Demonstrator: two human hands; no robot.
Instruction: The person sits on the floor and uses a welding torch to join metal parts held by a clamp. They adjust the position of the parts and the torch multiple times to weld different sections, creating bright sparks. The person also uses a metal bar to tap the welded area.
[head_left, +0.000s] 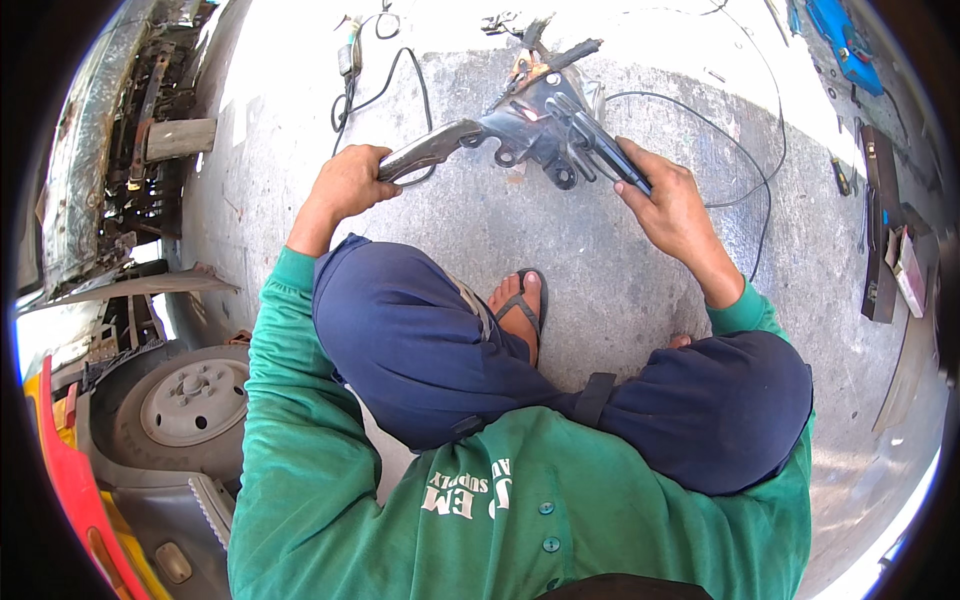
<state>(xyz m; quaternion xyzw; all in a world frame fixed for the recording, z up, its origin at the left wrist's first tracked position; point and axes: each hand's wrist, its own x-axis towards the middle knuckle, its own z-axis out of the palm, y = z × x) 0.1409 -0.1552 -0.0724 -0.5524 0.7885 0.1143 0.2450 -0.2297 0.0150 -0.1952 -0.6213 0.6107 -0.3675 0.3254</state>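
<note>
Out in front of my knees I hold up a dark, worn metal bracket assembly (540, 128) with several round holes and two arms spreading toward me. My left hand (348, 186) is wrapped round the end of its long curved left arm. On the other side, my right hand (668, 195) grips a dark, smooth bar that slants down from the assembly's right part; how the bar joins it cannot be made out. Rough, dark pieces stick out at the far end, beside a rusty orange patch.
A black cable with a grey-green power tool (349, 58) lies at the far left, and another cable (768, 200) loops on the right. Left stand a vehicle wheel (190, 395) and a wooden block (180, 139). A long dark case (880, 225) and blue object (845, 45) lie right.
</note>
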